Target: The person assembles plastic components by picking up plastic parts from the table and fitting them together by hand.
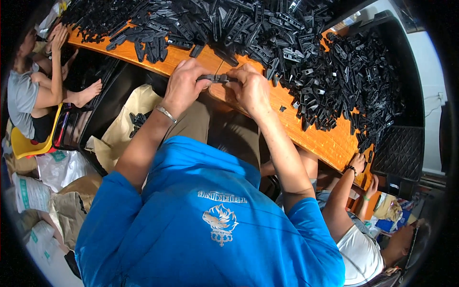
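Observation:
A small, long black plastic part is held level between my two hands, just over the near edge of the wooden table. My left hand pinches its left end between thumb and fingers. At the other end, my right hand grips it the same way. My fingers cover both ends, so its full shape is hidden. Beyond my hands lies a big heap of black plastic parts, with a few loose pieces at its near edge.
More small black parts spread over the table's right side. An open brown paper bag with black pieces stands at my left. One person sits on a yellow chair at far left; another person sits at right, a hand at the table edge.

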### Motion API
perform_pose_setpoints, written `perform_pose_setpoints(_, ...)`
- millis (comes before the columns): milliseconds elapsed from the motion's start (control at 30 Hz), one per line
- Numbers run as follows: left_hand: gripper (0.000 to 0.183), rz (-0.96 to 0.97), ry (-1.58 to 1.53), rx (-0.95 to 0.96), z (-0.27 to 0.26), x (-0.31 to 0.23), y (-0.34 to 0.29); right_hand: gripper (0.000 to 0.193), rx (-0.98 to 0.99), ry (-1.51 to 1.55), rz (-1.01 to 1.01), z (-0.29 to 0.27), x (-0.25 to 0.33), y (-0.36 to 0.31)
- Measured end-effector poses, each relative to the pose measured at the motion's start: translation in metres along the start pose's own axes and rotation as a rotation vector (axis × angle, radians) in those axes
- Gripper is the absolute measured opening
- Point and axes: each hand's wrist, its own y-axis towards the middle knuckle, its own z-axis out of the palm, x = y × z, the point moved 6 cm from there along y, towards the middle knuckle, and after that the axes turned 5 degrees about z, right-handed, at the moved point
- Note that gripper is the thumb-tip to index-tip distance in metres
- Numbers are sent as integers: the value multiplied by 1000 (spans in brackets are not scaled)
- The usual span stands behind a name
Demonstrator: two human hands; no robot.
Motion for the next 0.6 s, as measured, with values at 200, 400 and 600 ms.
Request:
perform_pose_setpoints(200, 23, -14, -10, -4, 1, -1, 2, 28, 116, 24, -126, -5, -1, 22)
perform_pose_setpoints(400, 23, 12, -40, -56, 7, -8, 2, 30, 14, -11, -265, 11, 12, 13)
perform_pose_setpoints(600, 23, -61, 8, 273, -31, 1, -17, 23, 114, 81, -203, 11, 13, -20)
